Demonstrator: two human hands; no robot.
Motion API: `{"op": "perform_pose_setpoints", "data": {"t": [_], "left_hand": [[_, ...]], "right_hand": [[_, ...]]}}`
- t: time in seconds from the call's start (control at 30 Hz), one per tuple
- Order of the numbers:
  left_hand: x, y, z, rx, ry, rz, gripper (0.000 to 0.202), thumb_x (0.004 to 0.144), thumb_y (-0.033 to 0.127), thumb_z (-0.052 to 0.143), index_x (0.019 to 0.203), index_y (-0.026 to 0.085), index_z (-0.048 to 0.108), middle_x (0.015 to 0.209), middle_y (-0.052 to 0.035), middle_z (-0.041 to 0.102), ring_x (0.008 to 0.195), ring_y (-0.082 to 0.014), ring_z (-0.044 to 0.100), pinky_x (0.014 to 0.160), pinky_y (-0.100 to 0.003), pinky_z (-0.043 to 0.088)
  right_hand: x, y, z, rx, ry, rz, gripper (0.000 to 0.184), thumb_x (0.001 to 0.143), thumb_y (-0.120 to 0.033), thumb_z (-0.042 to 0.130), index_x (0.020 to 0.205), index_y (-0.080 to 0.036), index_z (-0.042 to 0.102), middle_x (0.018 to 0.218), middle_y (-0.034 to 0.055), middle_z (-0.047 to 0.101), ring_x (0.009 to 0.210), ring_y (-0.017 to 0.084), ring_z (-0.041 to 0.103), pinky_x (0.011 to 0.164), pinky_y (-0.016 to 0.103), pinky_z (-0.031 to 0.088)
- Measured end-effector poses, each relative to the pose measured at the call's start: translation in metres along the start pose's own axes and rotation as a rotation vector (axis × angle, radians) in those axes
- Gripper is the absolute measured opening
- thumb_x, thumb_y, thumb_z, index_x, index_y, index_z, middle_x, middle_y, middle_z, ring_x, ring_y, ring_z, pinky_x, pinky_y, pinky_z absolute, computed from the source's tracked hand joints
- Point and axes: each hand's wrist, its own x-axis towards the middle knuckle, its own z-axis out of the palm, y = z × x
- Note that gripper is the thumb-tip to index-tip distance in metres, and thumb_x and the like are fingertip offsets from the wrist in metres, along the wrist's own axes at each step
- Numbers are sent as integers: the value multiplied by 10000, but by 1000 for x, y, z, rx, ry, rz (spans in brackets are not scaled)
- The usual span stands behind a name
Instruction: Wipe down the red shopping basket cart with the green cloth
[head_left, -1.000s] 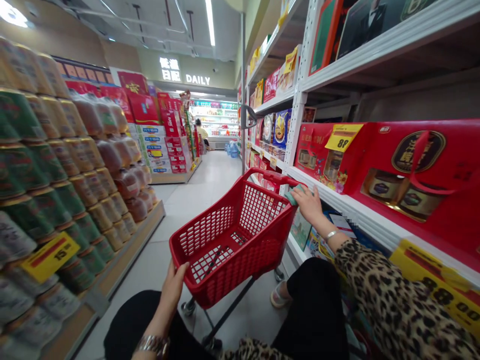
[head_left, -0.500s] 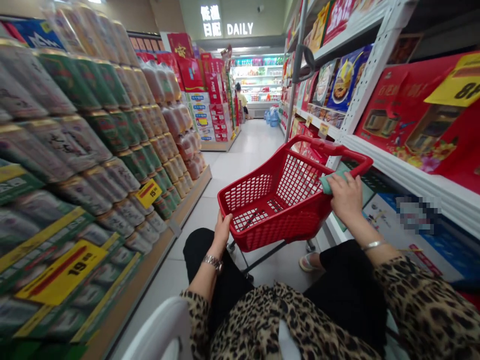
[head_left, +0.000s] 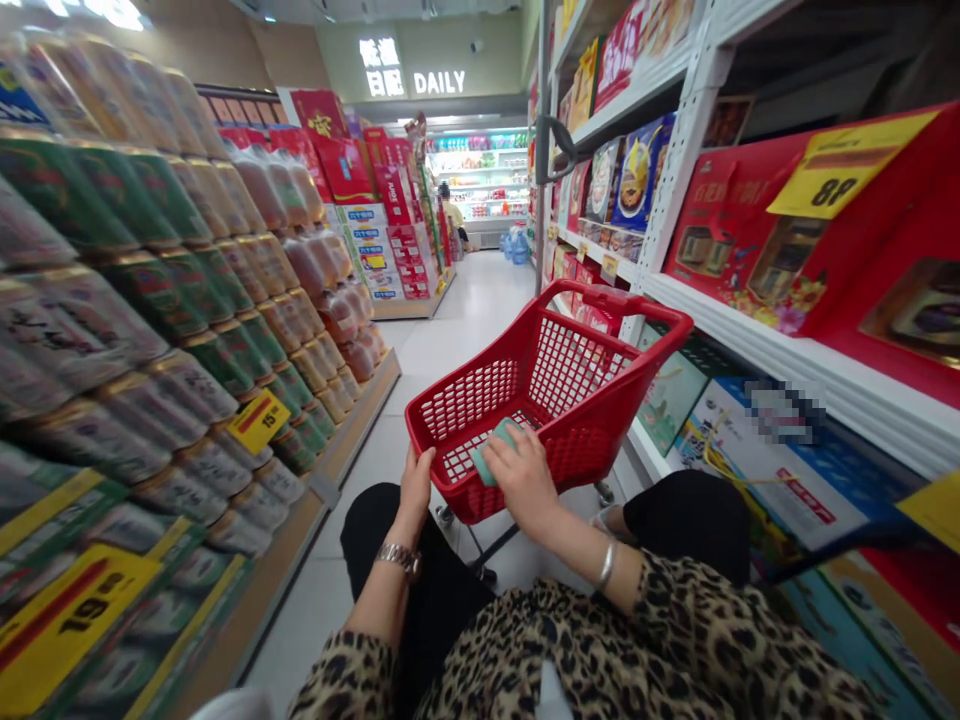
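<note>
In front of my knees stands a red plastic shopping cart (head_left: 577,440) with a lattice basket; no goods show inside it. My left hand (head_left: 417,482) grips the basket's near left corner, thumb over the rim. A pale green cloth (head_left: 491,452) is bunched under the fingers of my right hand (head_left: 525,478). That hand presses the cloth against the near side rim of the basket, right of my left hand. Part of the cloth is hidden by my fingers.
Stacked packs of cans (head_left: 150,290) line the left side, with yellow price tags (head_left: 259,420). White shelves (head_left: 780,345) with red gift boxes (head_left: 742,240) run along the right. Ahead, the tiled aisle (head_left: 480,285) leads to a fridge wall, water jugs (head_left: 515,243) and a person.
My right hand has moved with the cloth from the cart's upper right side, below the handle, left and down to the near rim. My left hand keeps its corner grip. The view has shifted right.
</note>
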Motion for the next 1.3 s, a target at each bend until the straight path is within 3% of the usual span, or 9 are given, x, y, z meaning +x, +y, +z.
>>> {"op": "perform_pose_setpoints", "data": {"t": [0.17, 0.33, 0.47, 0.8, 0.97, 1.13, 1.2, 1.3], "left_hand": [[2, -2, -8, 43, -4, 16, 545, 879, 375, 572, 1388, 182, 581, 1355, -115, 677, 1218, -264, 643, 1120, -405, 457], [7, -5, -17, 104, -26, 38, 575, 870, 395, 586, 1401, 176, 575, 1351, -108, 684, 1241, -266, 634, 1124, -403, 457], [10, -6, -20, 152, -25, 22, 567, 888, 411, 585, 1417, 205, 578, 1377, -89, 678, 1247, -273, 637, 1119, -412, 470], [25, -12, -32, 130, -42, -10, 637, 876, 472, 647, 1456, 223, 564, 1351, -97, 700, 1259, -298, 646, 1144, -458, 461], [32, -11, -36, 150, -44, -28, 663, 861, 503, 648, 1462, 237, 561, 1380, -91, 685, 1303, -317, 621, 1184, -487, 416], [40, -17, -45, 186, -70, -20, 699, 854, 531, 643, 1477, 227, 549, 1319, -115, 716, 1203, -319, 683, 1094, -484, 507], [43, -20, -46, 194, -63, -20, 704, 860, 531, 635, 1492, 237, 534, 1333, -117, 710, 1204, -321, 683, 1090, -489, 508], [43, -19, -43, 188, -12, -39, 695, 862, 522, 631, 1493, 244, 536, 1381, -111, 684, 1247, -336, 658, 1127, -512, 472]], "right_hand": [[5, -43, 9, 25, 17, -102, 231, 1022, -210, 565, 1207, -234, 702, 1287, 49, 725, 1323, 262, 549, 1185, 509, 375], [2, -33, 4, 11, 74, -183, 227, 1034, -235, 549, 1203, -239, 700, 1305, 19, 725, 1311, 249, 561, 1197, 487, 373], [-4, -1, -2, -11, 49, -149, 287, 1048, -223, 512, 1276, -282, 676, 1365, 5, 699, 1365, 227, 520, 1233, 502, 318], [-3, 105, -26, -129, 25, 20, 363, 1041, -124, 465, 1303, -281, 661, 1375, 21, 694, 1380, 236, 519, 1218, 530, 297], [7, 157, -47, -201, -19, 60, 403, 1013, -89, 477, 1310, -282, 669, 1381, 44, 689, 1390, 241, 506, 1223, 543, 267], [19, 207, -73, -303, -91, 151, 435, 1016, -77, 430, 1310, -287, 673, 1418, 33, 664, 1414, 261, 474, 1220, 568, 264], [25, 226, -81, -340, -118, 218, 418, 1027, -90, 429, 1294, -295, 676, 1428, 30, 654, 1392, 251, 492, 1213, 563, 295], [39, 252, -92, -389, -127, 304, 270, 1038, -237, 542, 1276, -270, 663, 1395, 67, 644, 1256, 242, 589, 1114, 516, 458]]}}
